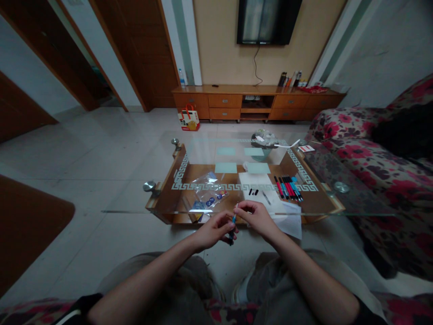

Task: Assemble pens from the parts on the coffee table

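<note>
Just past the near edge of the glass table, my left hand (214, 231) is closed around a blue and black pen (233, 219), which stands roughly upright. My right hand (255, 217) pinches at the pen's thin, pale upper end with thumb and fingertips. Whether that end is a separate refill is too small to tell. Beyond my right hand, a few short black pieces (253, 192) and a slim pen-like piece (266, 197) lie on white paper (246, 179). A row of red, blue and black pens (287, 188) lies to the right.
A clear plastic bag (208, 185) with blue round labels lies left on the glass table (203, 153). A bowl holding crumpled plastic (265, 137) stands at the far side. A flowered sofa (358, 158) is on the right, a TV cabinet (223, 100) behind.
</note>
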